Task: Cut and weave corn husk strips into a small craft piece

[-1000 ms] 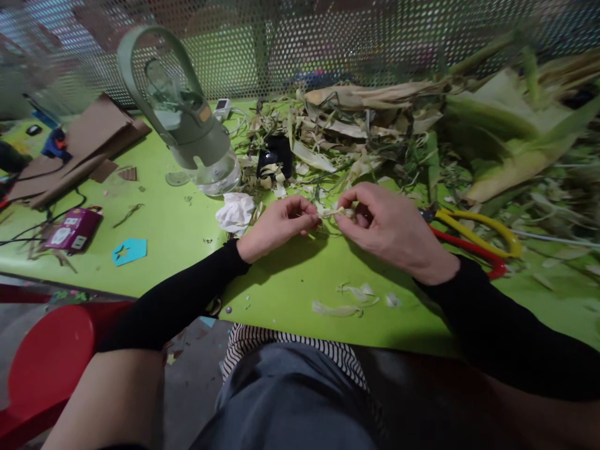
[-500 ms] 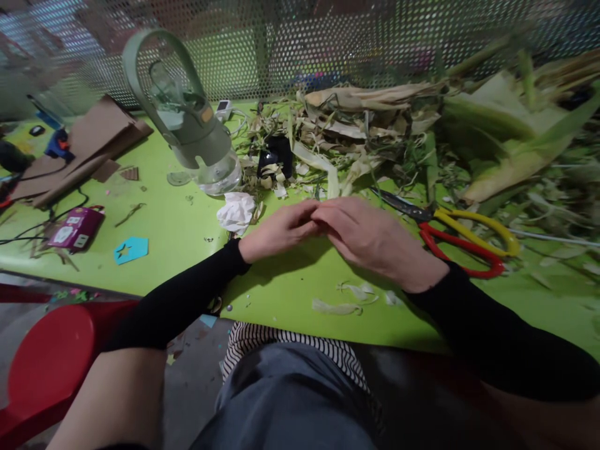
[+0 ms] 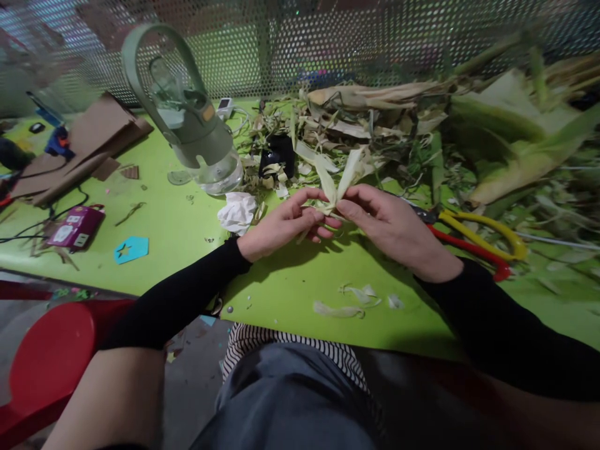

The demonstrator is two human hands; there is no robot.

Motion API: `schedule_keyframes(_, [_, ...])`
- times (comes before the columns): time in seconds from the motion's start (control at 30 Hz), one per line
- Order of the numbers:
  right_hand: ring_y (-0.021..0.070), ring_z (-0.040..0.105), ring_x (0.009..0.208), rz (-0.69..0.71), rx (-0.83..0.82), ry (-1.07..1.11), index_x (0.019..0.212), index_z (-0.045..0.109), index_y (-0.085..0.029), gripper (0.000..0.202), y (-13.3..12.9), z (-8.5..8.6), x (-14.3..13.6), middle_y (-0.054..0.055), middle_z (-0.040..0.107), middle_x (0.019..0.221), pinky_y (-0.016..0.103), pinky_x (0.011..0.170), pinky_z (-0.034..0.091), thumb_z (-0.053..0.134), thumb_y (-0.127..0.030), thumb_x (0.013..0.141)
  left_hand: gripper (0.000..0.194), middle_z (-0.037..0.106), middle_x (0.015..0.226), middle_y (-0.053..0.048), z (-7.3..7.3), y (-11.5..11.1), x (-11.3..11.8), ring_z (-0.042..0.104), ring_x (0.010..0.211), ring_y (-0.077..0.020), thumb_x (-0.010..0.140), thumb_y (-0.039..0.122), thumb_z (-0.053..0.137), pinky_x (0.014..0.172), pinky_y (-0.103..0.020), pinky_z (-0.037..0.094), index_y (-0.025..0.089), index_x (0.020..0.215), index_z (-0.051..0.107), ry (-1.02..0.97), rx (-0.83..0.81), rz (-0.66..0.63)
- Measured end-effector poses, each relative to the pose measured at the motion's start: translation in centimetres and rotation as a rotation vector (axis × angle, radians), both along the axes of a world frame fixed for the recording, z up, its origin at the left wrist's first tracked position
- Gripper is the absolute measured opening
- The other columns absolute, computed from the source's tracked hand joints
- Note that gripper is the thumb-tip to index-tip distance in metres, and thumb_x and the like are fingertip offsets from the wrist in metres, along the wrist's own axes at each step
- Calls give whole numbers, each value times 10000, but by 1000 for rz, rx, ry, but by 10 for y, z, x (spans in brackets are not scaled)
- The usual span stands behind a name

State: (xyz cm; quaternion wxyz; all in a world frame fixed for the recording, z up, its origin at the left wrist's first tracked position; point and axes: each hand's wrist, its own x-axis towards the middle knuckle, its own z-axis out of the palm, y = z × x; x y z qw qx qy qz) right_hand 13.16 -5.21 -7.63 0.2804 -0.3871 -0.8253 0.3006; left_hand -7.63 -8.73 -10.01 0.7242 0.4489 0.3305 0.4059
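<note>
Between my hands, above the green table [image 3: 276, 281], is a pale piece of corn husk [image 3: 330, 185] with two strips standing up in a V. My left hand [image 3: 290, 223] pinches its lower left part between thumb and fingers. At its right side my right hand [image 3: 391, 228] is closed, thumb and index finger on the base of the strips. The fingers partly hide the lower end of the husk. Scissors [image 3: 473, 236] with one red and one yellow handle lie just right of my right hand, their blades partly covered by it.
A heap of dried husks [image 3: 370, 119] and a large green husk [image 3: 515, 137] fill the back right. Left of centre stand a water bottle [image 3: 199, 128] and crumpled tissue [image 3: 237, 212]. A purple box [image 3: 76, 226] and brown cardboard [image 3: 89, 147] lie at left, a red stool [image 3: 51, 362] below.
My hands, earlier together over the husk and hiding it, have moved apart. The right hand has shifted slightly right and the V of strips now shows between them.
</note>
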Motion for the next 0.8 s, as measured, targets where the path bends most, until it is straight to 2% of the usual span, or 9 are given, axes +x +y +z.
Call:
schedule_keyframes(0.1, [172,564,622,-24,8,28,905,621,-243,357,-5,0,-3,1,655,737,319,567,422,540,-570,1022,266,765,937,-34,4,-4,1,728,826,-135,946,277,717,793,-287,541,212,1072,491,47,28,-8])
schedule_keyframes(0.2, [164,532,566,-14,-2,9,942,618,-245,329,-12,1,-7,-21,601,665,316,538,400,523,-547,1034,217,697,773,7,9,-9,7,664,690,-105,1013,351,626,697,-253,512,212,976,464,148,73,34])
schedule_keyframes(0.27, [155,499,520,-26,-4,28,986,619,-245,308,-16,1,-9,-32,576,634,308,498,370,516,-530,1040,234,570,646,55,11,-12,13,536,566,-77,1046,384,563,593,-228,435,216,920,460,206,111,136])
schedule_keyframes(0.33, [153,474,493,-58,10,70,1024,619,-253,305,-20,0,-12,-36,555,612,305,469,352,510,-537,1043,262,453,613,74,11,-15,18,423,527,-68,1052,389,552,541,-226,357,220,876,456,217,137,268])
schedule_keyframes(0.47, [152,435,463,-109,-4,106,1043,598,-268,314,-22,-3,-14,-44,490,593,306,439,340,482,-560,1048,281,416,650,61,16,-19,24,396,556,-69,1047,363,564,551,-226,348,218,834,452,190,150,415])
schedule_keyframes(0.63, [156,446,502,-91,-115,143,1081,612,-252,344,-18,4,-11,-21,535,671,315,465,354,515,-577,1021,256,353,607,81,21,-23,21,329,506,-53,1035,304,586,493,-206,294,214,830,463,128,204,443])
schedule_keyframes(0.73, [178,486,559,-49,-202,157,1113,658,-257,390,-17,12,-7,-4,559,699,328,506,383,540,-611,998,281,325,605,94,19,-21,19,307,485,-42,1021,372,613,466,-181,272,215,848,456,89,226,432])
schedule_keyframes(0.8, [193,513,601,5,-252,144,1043,682,-259,434,-17,16,-5,2,552,685,338,538,402,541,-665,981,305,317,615,101,16,-19,17,290,469,-36,1014,431,615,443,-171,251,219,867,452,79,227,400])
